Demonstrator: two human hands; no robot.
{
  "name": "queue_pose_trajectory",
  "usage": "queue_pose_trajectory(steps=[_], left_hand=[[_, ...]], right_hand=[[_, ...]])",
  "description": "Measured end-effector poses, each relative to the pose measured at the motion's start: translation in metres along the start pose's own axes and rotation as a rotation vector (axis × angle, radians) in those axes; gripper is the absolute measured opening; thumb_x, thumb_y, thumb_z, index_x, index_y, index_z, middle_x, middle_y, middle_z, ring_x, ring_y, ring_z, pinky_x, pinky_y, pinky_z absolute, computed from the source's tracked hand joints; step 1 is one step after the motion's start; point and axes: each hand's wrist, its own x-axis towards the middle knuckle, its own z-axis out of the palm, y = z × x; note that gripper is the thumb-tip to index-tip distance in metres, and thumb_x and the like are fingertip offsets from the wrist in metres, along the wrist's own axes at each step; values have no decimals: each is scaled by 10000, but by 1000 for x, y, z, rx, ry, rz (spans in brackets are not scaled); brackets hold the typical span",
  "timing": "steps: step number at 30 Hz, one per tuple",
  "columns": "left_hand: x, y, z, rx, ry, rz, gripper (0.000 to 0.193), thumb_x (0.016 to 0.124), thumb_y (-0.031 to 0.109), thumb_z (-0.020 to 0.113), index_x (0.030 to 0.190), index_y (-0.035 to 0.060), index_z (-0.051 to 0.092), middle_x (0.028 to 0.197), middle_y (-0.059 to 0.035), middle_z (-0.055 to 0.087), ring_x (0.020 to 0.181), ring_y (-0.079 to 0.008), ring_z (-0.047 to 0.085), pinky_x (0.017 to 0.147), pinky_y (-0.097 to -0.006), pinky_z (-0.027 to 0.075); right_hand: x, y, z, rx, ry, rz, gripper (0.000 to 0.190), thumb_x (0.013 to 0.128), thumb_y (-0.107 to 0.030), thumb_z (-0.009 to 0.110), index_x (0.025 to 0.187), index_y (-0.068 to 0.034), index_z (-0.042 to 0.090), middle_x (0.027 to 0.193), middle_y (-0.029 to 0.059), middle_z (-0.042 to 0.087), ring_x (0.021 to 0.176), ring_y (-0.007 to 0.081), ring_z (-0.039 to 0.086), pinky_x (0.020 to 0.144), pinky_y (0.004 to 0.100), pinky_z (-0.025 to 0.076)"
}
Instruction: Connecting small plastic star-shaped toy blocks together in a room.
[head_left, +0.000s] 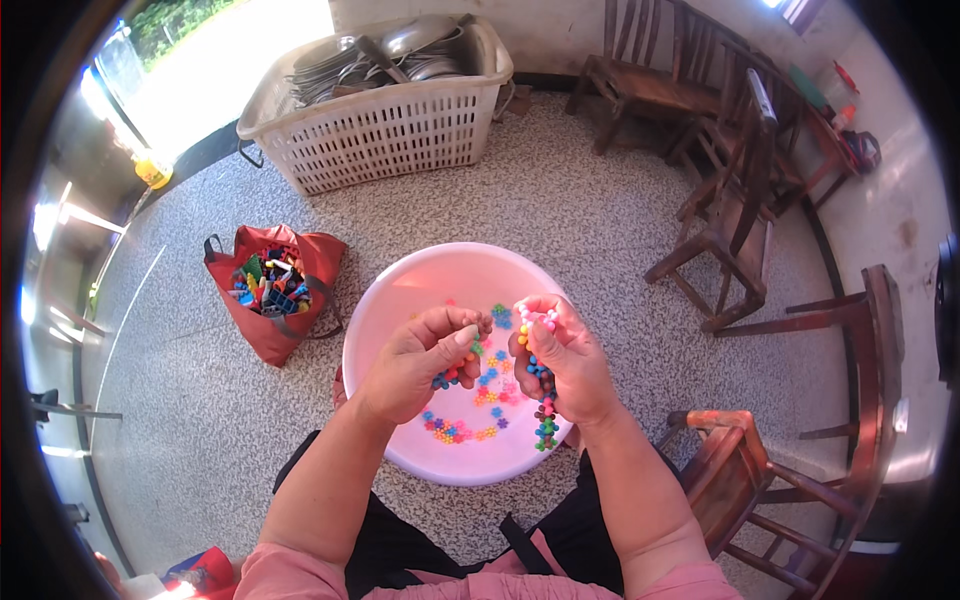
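Observation:
Both hands are over a pale pink plastic basin (362, 319) on the floor in front of me. Several small flower-shaped plastic pieces (454, 432) in many colours lie on its bottom. My left hand (427, 360) is curled around a few joined pieces (445, 377), blue, red, orange and green; its fingers partly hide them. A string of linked pieces (546, 429) hangs from my right hand (574, 364), its lower end brown, blue and green. White and pink pieces (538, 318) show between that thumb and fingers. A small gap separates the hands.
Left of the basin stands a red fabric bag (259, 330) filled with toy bricks. Farther back is a white slatted plastic crate (390, 139) of metal pans and plates. Wooden chairs (727, 225) line the right side, one (712, 472) close to my right arm. A yellow bottle (152, 172) stands by the doorway.

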Motion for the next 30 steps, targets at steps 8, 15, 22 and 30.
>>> queue_pose_trajectory(steps=[8, 15, 22, 30], left_hand=[[-5, 5, -4, 27, -10, 50, 163, 844, 185, 573, 957, 68, 559, 884, -67, 566, 623, -111, 530, 520, -215, 408], [-8, 10, -6, 46, -61, 22, 143, 847, 165, 561, 927, 48, 565, 867, -79, 573, 572, -97, 529, 441, -200, 362], [-9, 12, -7, 11, -151, -59, 129, 825, 106, 555, 916, 16, 561, 861, -87, 571, 554, -85, 526, 404, -185, 329], [-9, 9, -6, 131, -195, -54, 146, 830, 120, 583, 956, 49, 562, 820, -9, 578, 568, -43, 493, 451, -171, 357]], right_hand=[[-3, -2, -1, -65, -58, -46, 278, 882, -285, 513, 1073, -98, 436, 766, 49, 523, 469, 65, 437, 408, 177, 343], [-5, -7, -7, -119, -196, 17, 245, 876, -239, 531, 1055, -89, 457, 733, 37, 533, 455, 55, 433, 410, 174, 339], [-8, -10, -10, -97, -279, 55, 235, 865, -201, 551, 1046, -78, 467, 727, 34, 529, 461, 53, 426, 417, 180, 341], [-13, -15, -12, -149, -316, 124, 248, 846, -182, 574, 1052, -76, 485, 725, 20, 525, 502, 49, 439, 460, 182, 363]])
